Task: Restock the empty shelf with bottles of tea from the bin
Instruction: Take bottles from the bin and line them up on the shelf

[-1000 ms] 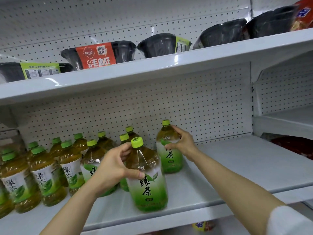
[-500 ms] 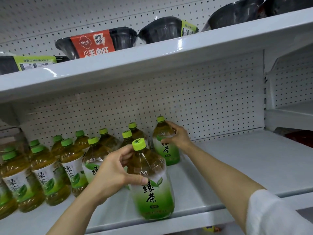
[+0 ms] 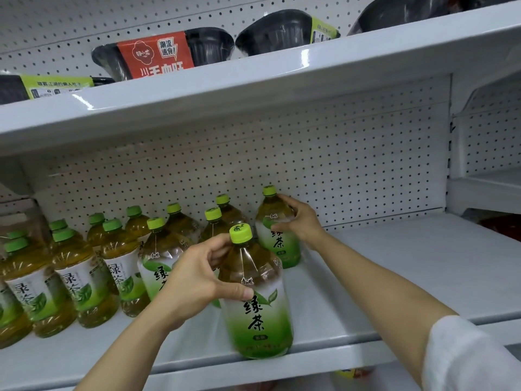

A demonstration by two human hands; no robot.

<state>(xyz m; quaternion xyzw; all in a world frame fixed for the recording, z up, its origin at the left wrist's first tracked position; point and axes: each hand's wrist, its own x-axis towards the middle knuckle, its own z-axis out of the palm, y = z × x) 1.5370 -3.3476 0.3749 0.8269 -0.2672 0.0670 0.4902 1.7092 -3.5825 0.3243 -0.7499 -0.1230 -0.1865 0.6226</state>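
I am gripping two full, heavy, slick tea bottles by their shoulders, my left hand (image 3: 197, 273) holding the front bottle (image 3: 255, 294) and my right hand (image 3: 298, 221) the back bottle (image 3: 275, 230).

Both arms reach forward and up from below. The left hand (image 3: 197, 280) curls its fingers and thumb round the shoulder of a bottle (image 3: 255, 294) near the front. The right hand (image 3: 300, 221), further back, grips another bottle (image 3: 277, 244), a white sleeve (image 3: 462, 359) covering its upper arm.

Bright, even light — edges bowed
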